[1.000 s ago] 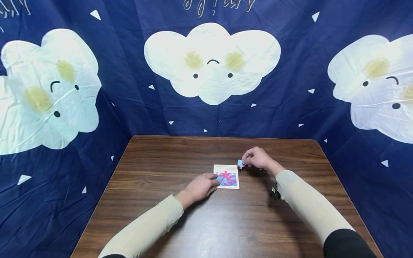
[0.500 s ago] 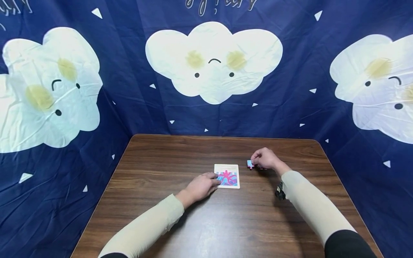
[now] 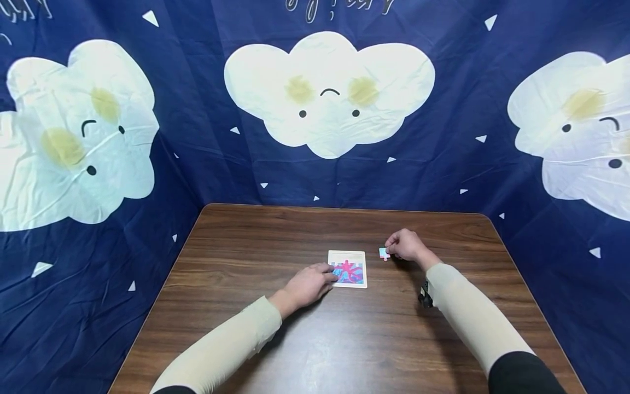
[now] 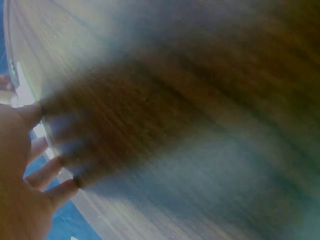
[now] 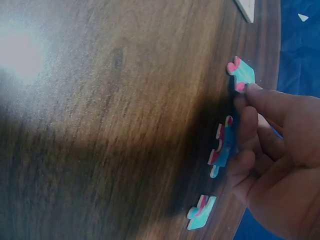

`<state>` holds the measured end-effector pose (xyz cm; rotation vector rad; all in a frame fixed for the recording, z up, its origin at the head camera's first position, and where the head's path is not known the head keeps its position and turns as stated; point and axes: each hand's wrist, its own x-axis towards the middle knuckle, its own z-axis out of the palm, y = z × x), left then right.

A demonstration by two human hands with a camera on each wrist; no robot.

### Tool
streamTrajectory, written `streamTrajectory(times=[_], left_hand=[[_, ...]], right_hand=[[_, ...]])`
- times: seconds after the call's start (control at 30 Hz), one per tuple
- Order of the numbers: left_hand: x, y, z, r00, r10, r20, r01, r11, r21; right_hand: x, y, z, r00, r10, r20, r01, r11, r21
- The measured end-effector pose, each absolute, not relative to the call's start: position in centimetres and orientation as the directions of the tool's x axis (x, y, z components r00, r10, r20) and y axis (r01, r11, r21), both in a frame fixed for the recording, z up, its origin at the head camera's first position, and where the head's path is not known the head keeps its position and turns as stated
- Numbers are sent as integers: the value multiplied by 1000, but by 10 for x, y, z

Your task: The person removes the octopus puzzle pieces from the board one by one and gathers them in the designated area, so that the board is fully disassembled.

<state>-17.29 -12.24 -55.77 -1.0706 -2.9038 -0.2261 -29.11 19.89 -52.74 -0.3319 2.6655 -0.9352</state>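
My left hand (image 3: 309,284) lies at the left side of a pale-framed jigsaw tray (image 3: 348,253), fingertips over its edge. A pink octopus picture (image 3: 350,272) on blue and purple fills the tray's lower part; a pale strip shows along the top. In the left wrist view that hand's fingers (image 4: 45,173) are spread and fairly straight. My right hand (image 3: 407,244) pinches a light-blue and pink jigsaw piece (image 5: 244,73) between thumb and fingertips, right of the tray. Beneath this hand, the right wrist view shows more jigsaw pieces (image 5: 225,147) on the table.
Another loose jigsaw piece (image 5: 202,213) lies apart from the others, nearer the wrist. The brown wooden table (image 3: 266,235) ends at a blue cloud-print curtain (image 3: 295,175) behind and on both sides. A small dark device (image 3: 425,295) hangs at the right wrist.
My right hand has moved right, away from the tray's top right corner, carrying the jigsaw piece, then shifted slightly nearer to me. My left hand has stayed on the tray's left side.
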Motion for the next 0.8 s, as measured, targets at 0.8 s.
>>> streamTrajectory(times=[0.8], left_hand=[[-174,-120,-558,-768,636,74,640,759,123]], right_hand=[[-296,192,-531,-952,-256,-169,-148,866,-478]])
